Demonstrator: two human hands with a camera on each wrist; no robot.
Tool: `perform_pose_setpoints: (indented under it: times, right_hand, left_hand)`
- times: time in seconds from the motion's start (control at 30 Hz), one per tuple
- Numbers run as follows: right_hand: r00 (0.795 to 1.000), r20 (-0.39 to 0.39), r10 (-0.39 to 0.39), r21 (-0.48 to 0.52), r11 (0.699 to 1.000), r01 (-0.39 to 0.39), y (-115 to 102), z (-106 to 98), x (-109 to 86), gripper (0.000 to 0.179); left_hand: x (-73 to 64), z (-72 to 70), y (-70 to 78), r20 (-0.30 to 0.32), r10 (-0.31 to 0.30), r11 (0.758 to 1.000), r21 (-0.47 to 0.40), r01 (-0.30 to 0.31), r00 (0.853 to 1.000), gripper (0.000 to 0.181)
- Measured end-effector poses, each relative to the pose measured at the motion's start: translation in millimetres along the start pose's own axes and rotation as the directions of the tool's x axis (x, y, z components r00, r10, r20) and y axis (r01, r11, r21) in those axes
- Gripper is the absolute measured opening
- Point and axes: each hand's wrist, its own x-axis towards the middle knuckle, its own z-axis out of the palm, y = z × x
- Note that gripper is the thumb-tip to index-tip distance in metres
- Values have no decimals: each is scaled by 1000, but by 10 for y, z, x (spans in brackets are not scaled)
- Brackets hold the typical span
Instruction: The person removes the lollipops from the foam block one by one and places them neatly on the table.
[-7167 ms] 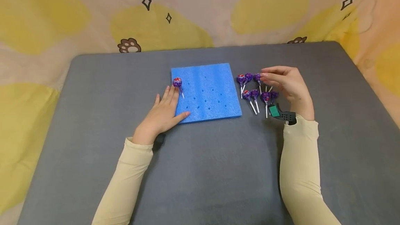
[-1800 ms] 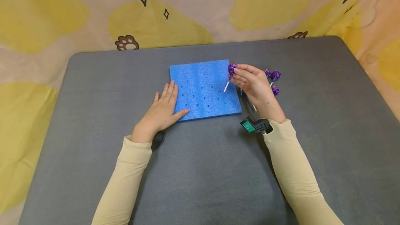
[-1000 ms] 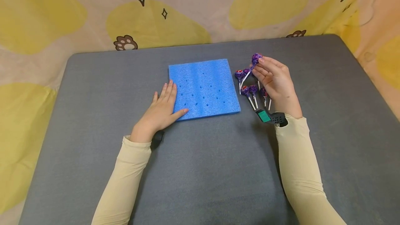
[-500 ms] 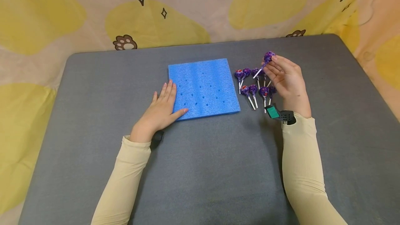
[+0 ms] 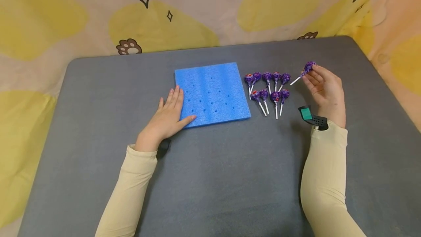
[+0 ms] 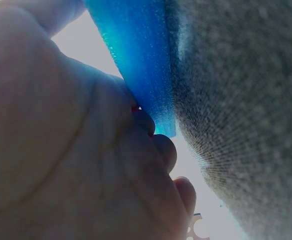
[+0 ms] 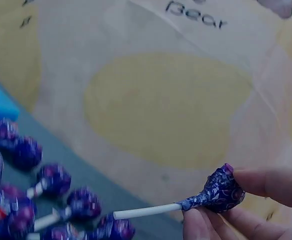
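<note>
My right hand [image 5: 329, 90] pinches a lollipop [image 5: 308, 67] by its purple wrapped head, above the table at the right. Its white stick points down and left; the right wrist view shows the same lollipop [image 7: 223, 192] between thumb and fingers. Left of that hand, several purple-wrapped lollipops [image 5: 275, 97] lie on the table in two rough rows. My left hand [image 5: 164, 118] rests with straight fingers on the left edge of a square blue foam board [image 5: 213, 83] dotted with small holes. In the left wrist view, the palm [image 6: 81, 150] sits against the board's side [image 6: 141, 65].
The grey table [image 5: 210, 178] extends around the board on all sides. A yellow and pale patterned cloth [image 5: 197, 10] hangs behind its far edge. A black wrist strap [image 5: 315, 120] with a green patch sits on the right wrist.
Earlier a lollipop stood in the board's left side; it is gone from there. My right hand has carried a lollipop from the board's right edge, rightward past the rows. The left hand stays put.
</note>
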Motion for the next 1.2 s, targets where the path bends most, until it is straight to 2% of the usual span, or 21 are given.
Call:
perform_pose_setpoints:
  times: [0.2, 0.33, 0.47, 0.57, 0.67, 0.77, 0.9, 1.0, 1.03, 1.13, 1.2]
  right_hand:
    - [997, -72, 39, -35, 999, -42, 52, -201, 101, 14]
    - [997, -59, 43, -66, 997, -47, 103, -243, 152, 10]
    - [999, -39, 9, -156, 988, -15, 148, -225, 178, 3]
    - [998, -56, -22, -274, 962, 6, 167, -202, 178, 3]
    - [996, -76, -45, -398, 917, 11, 169, -187, 168, 6]
    - [996, -72, -57, -460, 888, 17, 165, -182, 163, 6]
    - [997, -29, -72, -517, 854, 46, 176, -179, 162, 6]
    - [996, 17, -88, -576, 814, 82, 187, -182, 157, 7]
    - [995, 32, -95, -604, 792, 95, 190, -184, 156, 6]
    - [991, 60, -119, -709, 694, 126, 192, -184, 143, 4]
    - [988, 74, -138, -781, 607, 143, 192, -179, 127, 7]
  left_hand:
    - [6, 8, -6, -2, 1, 1000, -4, -1, 1000, 91]
    - [8, 5, -5, -5, 6, 1000, -3, -6, 1000, 90]
    - [-1, -1, -1, -8, 8, 1000, -4, -8, 1000, 90]
    - [-8, -4, 3, -8, 5, 1000, -5, -5, 1000, 90]
    - [-14, -7, 4, -8, 1, 1000, -7, -1, 1000, 90]
    - [-20, -9, 6, -8, -1, 1000, -9, 1, 1000, 89]
    - [-22, -12, 6, -7, -2, 1000, -10, 2, 1000, 89]
    - [-14, -10, 4, -6, 0, 1000, -10, 0, 1000, 90]
    - [-11, -8, 1, -5, 0, 1000, -11, 0, 1000, 90]
    - [-3, -3, -2, -5, 2, 1000, -13, -2, 1000, 90]
    - [2, 4, -5, -5, 3, 1000, -15, -3, 1000, 90]
